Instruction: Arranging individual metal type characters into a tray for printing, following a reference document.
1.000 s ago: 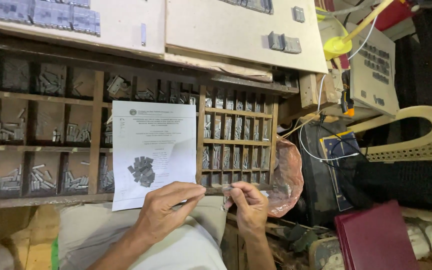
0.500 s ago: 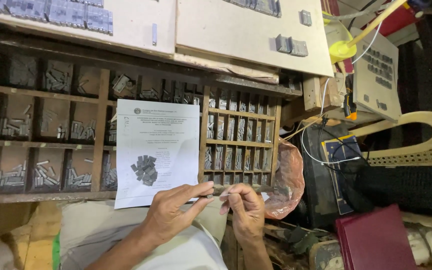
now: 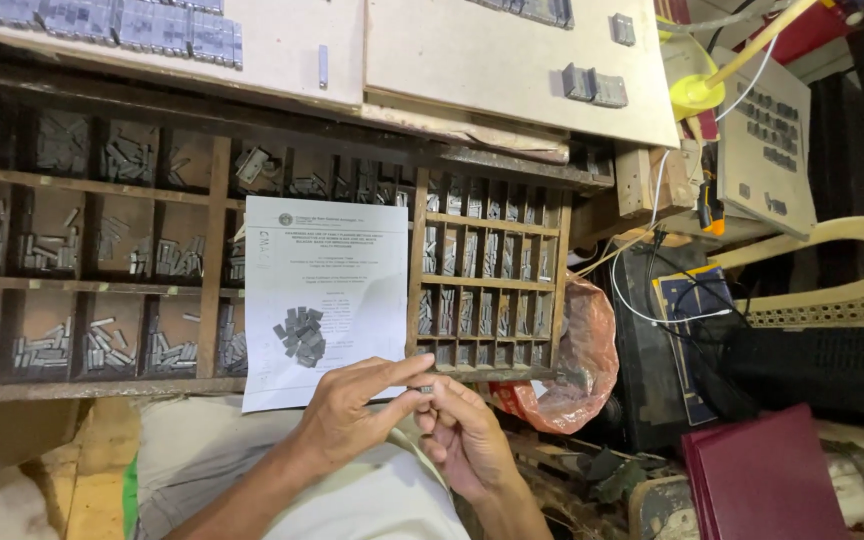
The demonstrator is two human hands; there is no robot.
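- Left hand [image 3: 352, 415]: fingers extended toward the right, thumb and forefinger tips closing on a small dark piece [image 3: 426, 389] at the near edge of the type case; what the piece is, too small to tell.
- Right hand [image 3: 467, 440]: fingers curled upward, tips meeting the left fingertips at the same piece. Both grips nearly closed, pinching; whether one or both actually bear the piece, cannot tell.
- Printed sheet [image 3: 324, 300]: white paper lying over the type case, just left of the hands; left thumb region overlaps its lower right corner.
- Pile of metal type [image 3: 300, 335]: small grey slugs heaped on the lower half of the sheet, apart from both hands.
- Wooden type case [image 3: 214, 250]: many compartments, large ones at left holding loose grey slugs, narrow ones at right [image 3: 482, 270] above the hands.
- Orange plastic bag [image 3: 577, 365]: crumpled, just right of the case.
- Maroon book [image 3: 762, 480]: lower right, well apart from the hands.
- Pale boards [image 3: 492, 60] above the case carry rows of set type.
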